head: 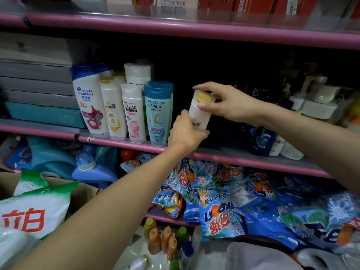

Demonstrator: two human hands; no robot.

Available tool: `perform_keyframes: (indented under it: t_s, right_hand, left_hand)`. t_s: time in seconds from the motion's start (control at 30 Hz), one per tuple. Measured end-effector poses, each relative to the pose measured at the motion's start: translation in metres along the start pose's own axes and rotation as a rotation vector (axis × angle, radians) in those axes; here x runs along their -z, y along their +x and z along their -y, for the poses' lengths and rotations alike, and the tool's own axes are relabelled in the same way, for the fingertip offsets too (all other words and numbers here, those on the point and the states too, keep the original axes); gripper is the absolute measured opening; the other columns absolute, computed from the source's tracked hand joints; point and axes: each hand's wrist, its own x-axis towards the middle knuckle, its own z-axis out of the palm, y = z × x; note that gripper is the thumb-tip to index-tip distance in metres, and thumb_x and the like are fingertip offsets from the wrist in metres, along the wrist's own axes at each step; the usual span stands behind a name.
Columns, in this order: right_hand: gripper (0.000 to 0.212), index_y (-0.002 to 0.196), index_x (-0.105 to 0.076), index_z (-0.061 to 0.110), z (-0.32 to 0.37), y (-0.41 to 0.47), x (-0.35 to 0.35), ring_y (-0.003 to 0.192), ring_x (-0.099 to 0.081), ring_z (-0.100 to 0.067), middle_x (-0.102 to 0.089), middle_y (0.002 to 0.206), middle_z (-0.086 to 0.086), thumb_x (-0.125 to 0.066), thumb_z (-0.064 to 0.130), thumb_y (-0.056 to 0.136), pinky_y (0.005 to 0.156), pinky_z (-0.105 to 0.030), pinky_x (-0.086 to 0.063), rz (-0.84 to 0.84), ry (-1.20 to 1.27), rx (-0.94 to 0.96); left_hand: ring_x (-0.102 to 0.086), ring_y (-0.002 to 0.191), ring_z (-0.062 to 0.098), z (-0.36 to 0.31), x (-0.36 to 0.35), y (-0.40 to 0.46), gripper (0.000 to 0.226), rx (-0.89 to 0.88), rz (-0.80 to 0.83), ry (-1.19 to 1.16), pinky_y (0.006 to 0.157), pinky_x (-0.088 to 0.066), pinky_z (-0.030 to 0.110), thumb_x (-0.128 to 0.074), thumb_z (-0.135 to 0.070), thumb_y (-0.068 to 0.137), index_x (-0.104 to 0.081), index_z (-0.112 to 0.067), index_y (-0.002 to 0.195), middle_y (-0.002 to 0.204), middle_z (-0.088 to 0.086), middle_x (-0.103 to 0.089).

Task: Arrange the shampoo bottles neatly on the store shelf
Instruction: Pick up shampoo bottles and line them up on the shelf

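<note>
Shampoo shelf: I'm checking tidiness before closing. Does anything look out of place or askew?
The Pantene bottle is tilted, held by the left hand and right hand, not yet in the row beside the L'Oreal bottle. Below, detergent bags lie in a jumble.

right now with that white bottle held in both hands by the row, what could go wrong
The white bottle is tilted in the left hand and right hand; set down like that, it may tip. It is close to the blue bottle at the end of the row, so a nudge could topple that one. The shelf edge is near, so it could slip off.
</note>
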Motion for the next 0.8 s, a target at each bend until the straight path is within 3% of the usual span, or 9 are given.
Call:
perform_keyframes:
  t_s: [0.1,0.17,0.27,0.4,0.5,0.6,0.7,0.8]
  right_hand:
    - [0.041,0.136,-0.046,0.029,0.001,0.01,-0.018,0.11,-0.056,-0.005,-0.054,0.127,0.009,-0.044,0.043,0.097,0.083,-0.021,-0.051,-0.023,0.355,-0.132]
    - [0.036,0.133,-0.051,0.027,0.001,0.019,-0.025,0.109,-0.057,-0.006,-0.057,0.126,0.005,-0.045,0.039,0.099,0.08,-0.022,-0.051,-0.066,0.443,-0.167]
    - [0.031,0.128,-0.055,0.023,0.001,0.031,-0.024,0.109,-0.06,-0.014,-0.062,0.12,0.003,-0.049,0.028,0.098,0.088,-0.032,-0.052,-0.104,0.58,-0.258]
    - [0.027,0.123,-0.058,0.017,0.001,0.041,-0.02,0.105,-0.062,-0.016,-0.064,0.114,-0.001,-0.049,0.024,0.098,0.083,-0.032,-0.055,-0.159,0.447,-0.248]
    - [0.031,0.123,-0.055,0.014,-0.005,0.044,-0.028,0.107,-0.061,-0.017,-0.062,0.117,-0.005,-0.048,0.031,0.099,0.091,-0.037,-0.054,-0.275,0.334,-0.19]
    - [0.042,0.121,-0.053,0.014,-0.021,0.035,-0.042,0.103,-0.064,-0.017,-0.064,0.114,-0.005,-0.058,0.043,0.091,0.09,-0.041,-0.055,-0.315,0.368,-0.226]
    - [0.043,0.123,-0.053,0.017,-0.042,0.021,-0.064,0.102,-0.063,-0.014,-0.065,0.111,0.0,-0.065,0.038,0.087,0.087,-0.041,-0.056,-0.284,0.234,-0.216]
    - [0.039,0.12,-0.053,0.018,-0.051,0.02,-0.077,0.103,-0.063,-0.014,-0.065,0.112,0.001,-0.065,0.035,0.087,0.087,-0.042,-0.056,-0.317,0.268,-0.211]
  left_hand:
    - [-0.059,0.096,0.03,0.003,0.0,0.005,0.053,0.06,-0.043,-0.007,0.081,-0.052,0.046,-0.074,-0.036,0.073,-0.045,-0.011,0.111,0.108,0.008,-0.058]
    - [-0.06,0.092,0.029,0.005,0.0,0.008,0.053,0.081,-0.05,0.002,0.079,-0.053,0.045,-0.072,-0.038,0.071,-0.047,-0.011,0.109,0.103,0.007,-0.059]
    - [-0.061,0.087,0.028,0.006,0.0,0.013,0.052,0.081,-0.045,0.039,0.075,-0.055,0.042,-0.07,-0.042,0.069,-0.049,-0.012,0.105,0.097,0.006,-0.062]
    - [-0.061,0.087,0.029,0.007,-0.003,0.02,0.052,0.103,-0.023,0.06,0.074,-0.055,0.04,-0.068,-0.047,0.069,-0.05,-0.012,0.104,0.096,0.007,-0.063]
    - [-0.061,0.09,0.03,0.008,-0.007,0.023,0.054,0.128,-0.024,0.072,0.075,-0.053,0.038,-0.068,-0.048,0.069,-0.051,-0.012,0.106,0.099,0.007,-0.063]
    - [-0.061,0.093,0.031,0.014,-0.012,0.02,0.053,0.153,-0.02,0.089,0.074,-0.052,0.037,-0.068,-0.046,0.071,-0.048,-0.012,0.107,0.101,0.008,-0.062]
    - [-0.06,0.095,0.033,0.027,-0.022,0.012,0.053,0.135,0.006,0.156,0.069,-0.046,0.034,-0.066,-0.042,0.077,-0.044,-0.008,0.11,0.106,0.011,-0.061]
    - [-0.058,0.099,0.033,0.036,-0.03,0.004,0.049,0.08,-0.023,0.209,0.079,-0.046,0.039,-0.062,-0.038,0.083,-0.043,-0.005,0.112,0.11,0.014,-0.06]
